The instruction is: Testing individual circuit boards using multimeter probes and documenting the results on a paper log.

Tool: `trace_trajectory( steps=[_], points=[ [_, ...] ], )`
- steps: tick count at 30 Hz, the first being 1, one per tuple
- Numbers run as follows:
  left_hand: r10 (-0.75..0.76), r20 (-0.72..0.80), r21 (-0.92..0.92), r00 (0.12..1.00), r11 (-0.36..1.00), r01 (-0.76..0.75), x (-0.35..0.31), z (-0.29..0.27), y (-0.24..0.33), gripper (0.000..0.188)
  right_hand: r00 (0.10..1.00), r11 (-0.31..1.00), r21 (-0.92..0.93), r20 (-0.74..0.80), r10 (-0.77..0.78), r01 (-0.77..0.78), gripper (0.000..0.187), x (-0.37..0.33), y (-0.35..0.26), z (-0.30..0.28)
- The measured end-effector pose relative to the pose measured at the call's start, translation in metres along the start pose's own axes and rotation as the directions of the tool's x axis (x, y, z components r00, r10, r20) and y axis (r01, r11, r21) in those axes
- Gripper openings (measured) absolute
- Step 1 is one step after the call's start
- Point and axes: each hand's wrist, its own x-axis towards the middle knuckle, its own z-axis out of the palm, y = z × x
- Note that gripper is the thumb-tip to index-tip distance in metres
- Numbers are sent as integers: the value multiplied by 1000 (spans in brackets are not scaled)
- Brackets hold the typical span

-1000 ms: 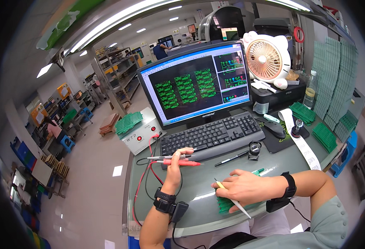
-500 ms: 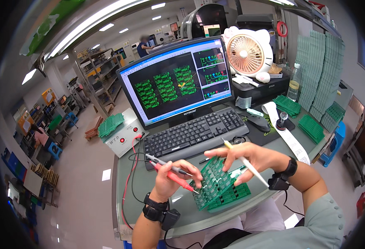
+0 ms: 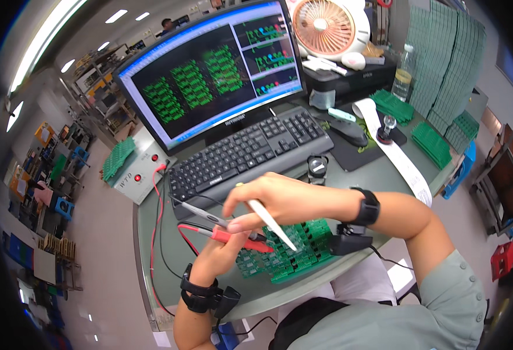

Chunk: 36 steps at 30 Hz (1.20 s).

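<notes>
My left hand [image 3: 221, 256] is closed around a red test probe [image 3: 246, 240], whose tip points right over the green circuit boards. A grey test probe [image 3: 204, 216] slants in from the upper left to the same spot. My right hand [image 3: 277, 201] crosses above, with a white pen-like tool [image 3: 273, 226] between its fingers, pointing down to the right. Its thumb and fingertips meet at the grey probe near my left hand; whether they grip it, I cannot tell. Beneath both hands lie a populated board [image 3: 253, 263] and another green board [image 3: 309, 239], partly covered.
A keyboard [image 3: 245, 154] and monitor [image 3: 210, 73] stand behind my hands. At the left is a white box [image 3: 140, 175] with probe leads plugged in. Mouse [image 3: 350, 133], paper strip [image 3: 396, 157], board stacks [image 3: 431, 143], bottle [image 3: 403, 76] and fan [image 3: 326, 26] are on the right.
My right hand has let go of the tilted board and moved left to the probes, keeping the white tool. The board now lies lower, beside the other. The view has shifted.
</notes>
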Motion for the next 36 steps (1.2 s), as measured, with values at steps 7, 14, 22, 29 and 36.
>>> trace_trajectory(
  steps=[7, 14, 22, 29, 36],
  points=[
    [75, 44, 109, 996, 991, -79, 12, -1, 9, 49, 977, 946, 283, -96, 192, -158, 27, -6, 18, -8],
    [87, 65, 130, 994, 987, -95, 13, -1, 9, 53, 914, 819, 481, -80, 397, -314, 27, -73, 35, -28],
    [90, 70, 132, 993, 986, -99, 16, -1, 4, 55, 906, 849, 426, -133, 401, -313, 26, -92, 38, -11],
    [92, 93, 142, 991, 984, -105, 22, -5, 1, 22, 943, 913, 313, -121, 311, -261, 27, -95, 47, -3],
    [67, 36, 94, 997, 993, -71, 17, -4, -6, 16, 954, 945, 217, -121, 275, -245, 29, -96, 45, 1]
  ],
)
